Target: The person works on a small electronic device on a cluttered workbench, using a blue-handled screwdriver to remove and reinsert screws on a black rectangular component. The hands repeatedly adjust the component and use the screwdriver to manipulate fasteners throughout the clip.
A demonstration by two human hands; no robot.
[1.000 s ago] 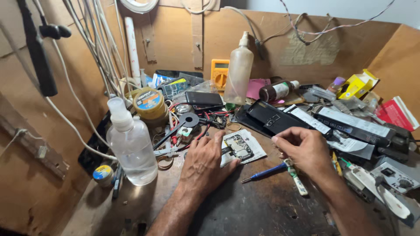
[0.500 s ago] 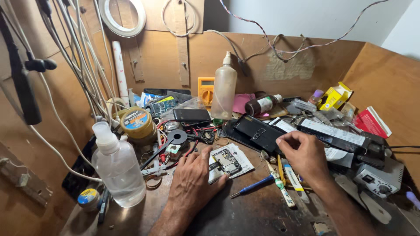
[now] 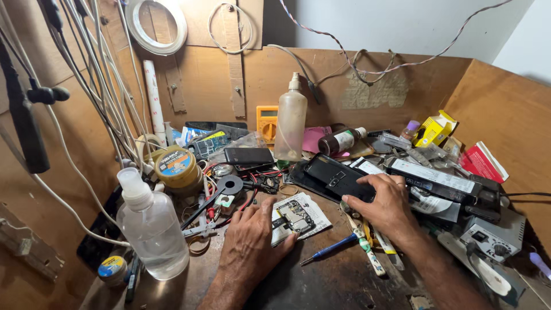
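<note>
while the left hand [image 3: 249, 244] lies flat, fingers spread, beside the opened phone board [image 3: 294, 216] at its fingertips, the right hand [image 3: 385, 202] cups a black phone [image 3: 338, 178]; one careless sweep could topple the clear bottle [image 3: 150, 227] just left.

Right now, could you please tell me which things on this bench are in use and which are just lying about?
In use:
left hand resting on the paper under the circuit board
right hand on the black phone

Lying about:
clear bottle
blue screwdriver
yellow multimeter
yellow box
tin
</note>
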